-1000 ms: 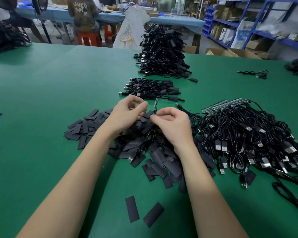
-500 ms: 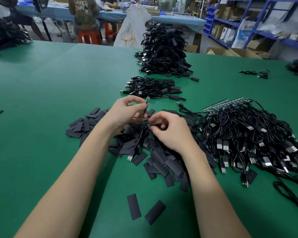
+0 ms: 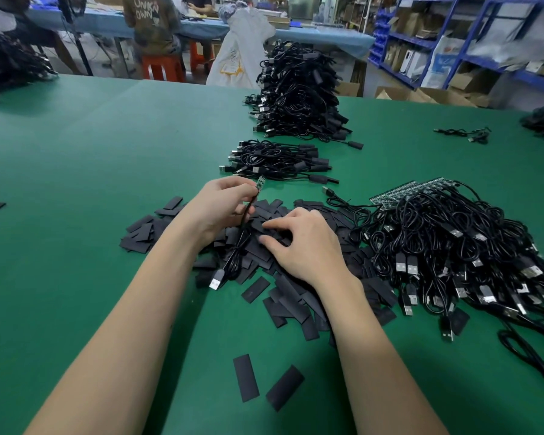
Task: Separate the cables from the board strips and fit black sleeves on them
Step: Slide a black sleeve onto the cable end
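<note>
The cable w/ its small board end sat in the left hand: thumb & fingers pinched together on it just below the board, so the board stuck up clear of the fingers, prob. to leave that end free for a sleeve. Rest of the cable hung down over the sleeve pile, USB plug lying at the pile's near-left edge.

Right hand was down on the pile of black sleeves, fingers curled, tips close together on one flat sleeve. Looked like picking a single piece; can't tell if it was actually gripped or only touched. Judged step: fetch sleeve, then slide over board end.

To the right, the unprocessed cables lay in a tangled heap, still on the board strips at the heap's far edge. Kept beside the right hand for easy reach, I'd guess. Beyond the hands, a small bundle of finished cables, & a tall stack further back. Two loose sleeves lay apart near the body on the green table.
</note>
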A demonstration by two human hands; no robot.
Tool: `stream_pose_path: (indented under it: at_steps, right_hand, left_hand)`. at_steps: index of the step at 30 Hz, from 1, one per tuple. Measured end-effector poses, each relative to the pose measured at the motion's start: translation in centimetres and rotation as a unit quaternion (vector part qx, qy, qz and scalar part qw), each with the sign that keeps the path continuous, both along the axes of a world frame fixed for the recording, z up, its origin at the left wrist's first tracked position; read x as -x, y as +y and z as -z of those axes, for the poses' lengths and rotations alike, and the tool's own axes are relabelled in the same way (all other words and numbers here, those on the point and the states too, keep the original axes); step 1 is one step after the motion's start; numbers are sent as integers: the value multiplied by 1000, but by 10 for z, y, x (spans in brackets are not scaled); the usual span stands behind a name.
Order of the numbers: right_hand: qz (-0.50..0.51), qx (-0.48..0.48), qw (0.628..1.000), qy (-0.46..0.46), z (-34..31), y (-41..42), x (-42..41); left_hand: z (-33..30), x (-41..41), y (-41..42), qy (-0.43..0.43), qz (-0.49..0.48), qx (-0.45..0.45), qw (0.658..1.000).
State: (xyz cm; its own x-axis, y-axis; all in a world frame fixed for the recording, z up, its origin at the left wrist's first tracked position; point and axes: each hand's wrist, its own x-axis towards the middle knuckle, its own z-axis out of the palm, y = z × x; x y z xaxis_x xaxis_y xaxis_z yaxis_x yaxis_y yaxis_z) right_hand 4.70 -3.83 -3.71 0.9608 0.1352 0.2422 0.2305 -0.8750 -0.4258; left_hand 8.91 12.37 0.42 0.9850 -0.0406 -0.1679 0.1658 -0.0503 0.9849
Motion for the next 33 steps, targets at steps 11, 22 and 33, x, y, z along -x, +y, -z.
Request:
stream_pose_path:
  at_steps: [11, 22, 33]
  right_hand:
    - [18, -24, 999, -10, -1, 1, 1]
    - [50, -213, 976, 18, -4, -12, -3]
    - [36, 12, 997, 73, -12, -10, 1]
  left_hand:
    - [-9, 2, -5, 4, 33, 12, 999]
    - [4, 2, -8, 21, 43, -48, 998]
    - [6, 1, -6, 16, 42, -51, 998]
